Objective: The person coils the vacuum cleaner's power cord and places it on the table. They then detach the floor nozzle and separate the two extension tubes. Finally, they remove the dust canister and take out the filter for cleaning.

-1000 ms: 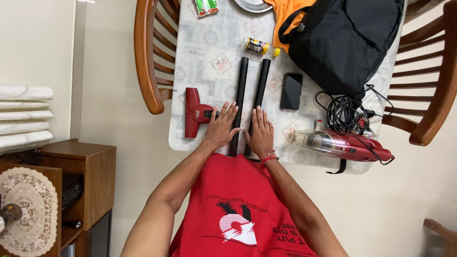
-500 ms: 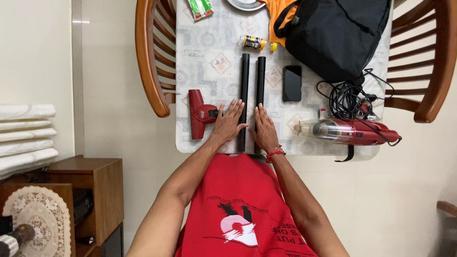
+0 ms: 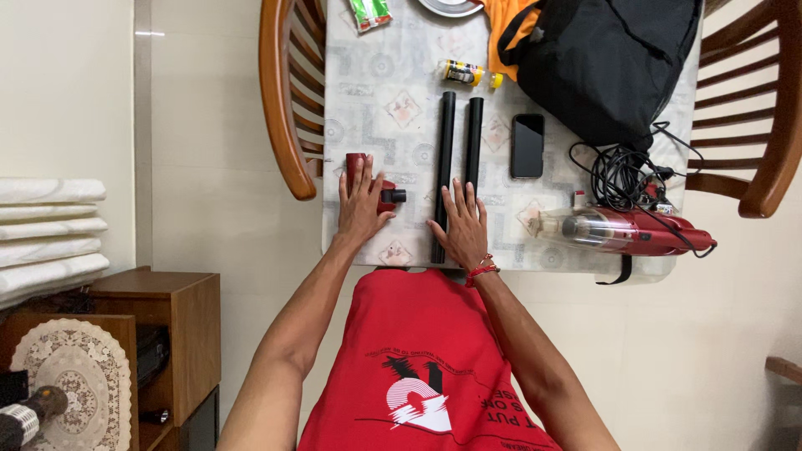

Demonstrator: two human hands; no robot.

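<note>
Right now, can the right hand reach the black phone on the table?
Probably yes. The right hand lies flat on the black tubes; the black phone lies just beyond them, with bare table between.

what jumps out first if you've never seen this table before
The two hands, flat on the near edge of the table: the left hand lies on a red floor nozzle, the right hand on two black tubes lying side by side. To the right, a red hand vacuum lies beside a tangled black cord, with a big black bag at the far corner.
</note>
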